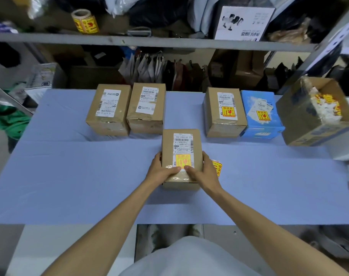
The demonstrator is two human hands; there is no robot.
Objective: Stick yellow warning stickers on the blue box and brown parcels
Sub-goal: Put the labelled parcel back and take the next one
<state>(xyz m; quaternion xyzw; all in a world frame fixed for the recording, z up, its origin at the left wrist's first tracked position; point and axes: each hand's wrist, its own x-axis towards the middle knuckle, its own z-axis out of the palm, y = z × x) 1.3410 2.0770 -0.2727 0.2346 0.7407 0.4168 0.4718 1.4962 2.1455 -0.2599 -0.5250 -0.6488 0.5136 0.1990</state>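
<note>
Blue table (70, 176): left hand (161, 170), right hand (203, 172) clasp brown parcel (181, 144), thumbs on yellow sticker (183, 160); loose sticker (217, 167) half-hidden

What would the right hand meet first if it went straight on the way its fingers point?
Probably nothing new: the right hand grips the near parcel, fingers along its right side pointing away. Straight on lies bare table, left of the stickered back parcel; depth is unclear.

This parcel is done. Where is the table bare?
Bare: the back-row gap beyond the held parcel, between an unstickered parcel and a stickered parcel; also the table near left. Crowded: right end, blue box and open carton.
</note>
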